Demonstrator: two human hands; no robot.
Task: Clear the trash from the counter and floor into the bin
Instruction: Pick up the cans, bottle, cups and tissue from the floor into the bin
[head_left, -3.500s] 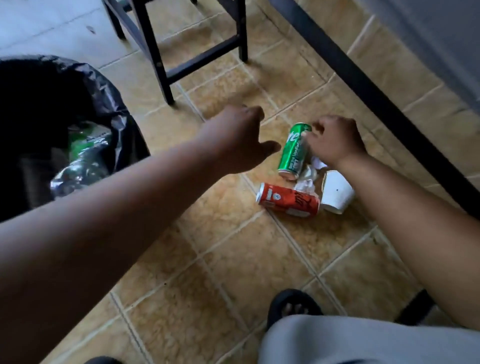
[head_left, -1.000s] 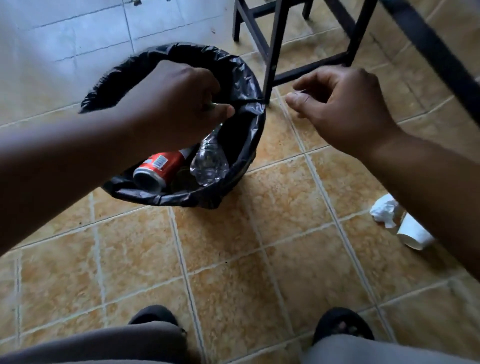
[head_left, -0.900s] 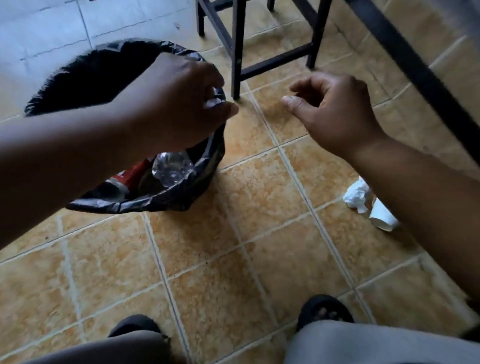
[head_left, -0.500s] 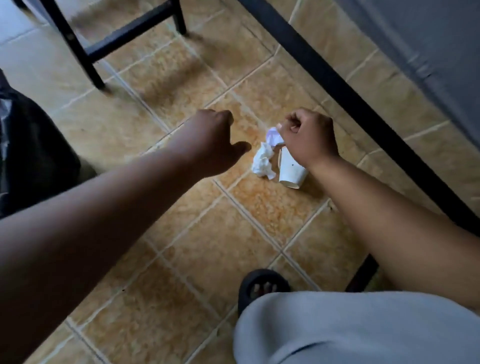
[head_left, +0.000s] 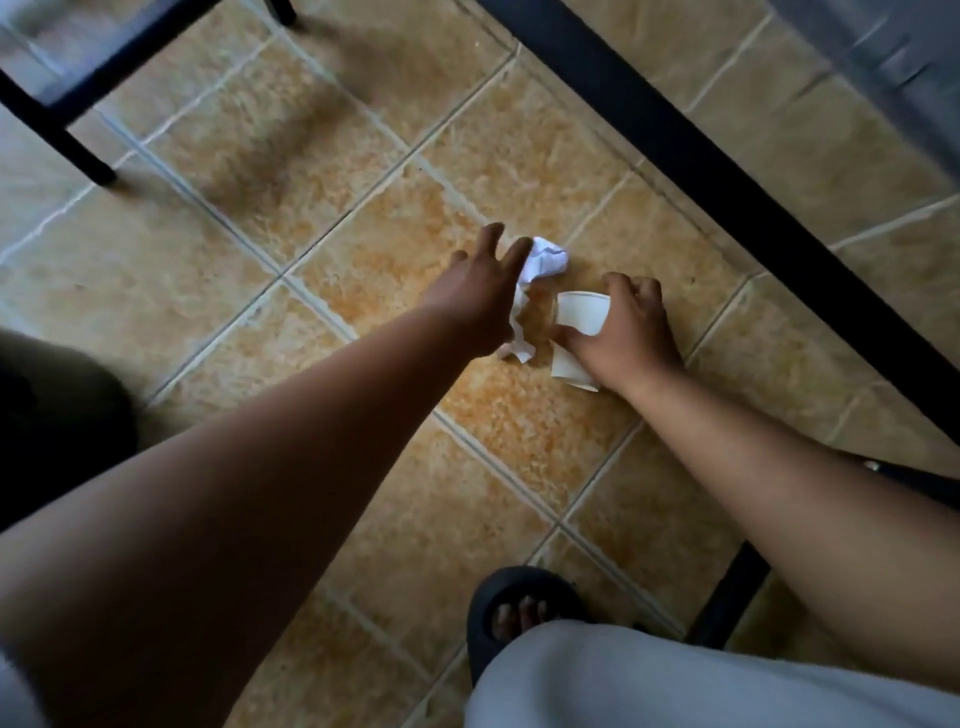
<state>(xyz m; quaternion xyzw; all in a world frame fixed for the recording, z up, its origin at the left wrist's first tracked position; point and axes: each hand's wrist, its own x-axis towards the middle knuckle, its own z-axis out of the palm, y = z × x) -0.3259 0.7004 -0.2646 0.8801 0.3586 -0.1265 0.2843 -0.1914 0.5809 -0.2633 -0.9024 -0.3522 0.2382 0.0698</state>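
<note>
On the tan tiled floor lies a crumpled white paper ball (head_left: 546, 258), with a torn white tissue (head_left: 519, 347) just below it. My left hand (head_left: 475, 293) hovers over both with fingers spread, its fingertips at the paper ball, holding nothing. Right of it, my right hand (head_left: 631, 332) is closed around a white paper cup (head_left: 583, 313) on the floor, thumb across its side. The black bin bag (head_left: 57, 415) shows only as a dark shape at the left edge.
A black table frame bar (head_left: 727, 176) runs diagonally just beyond the trash at the upper right. Black chair legs (head_left: 57, 130) stand at the upper left. My foot in a black slipper (head_left: 519, 605) and a grey-clad knee are near the bottom.
Both hands left the bin and reached down to the floor trash. The right hand has closed on the cup, and the left hand has opened its fingers over the paper.
</note>
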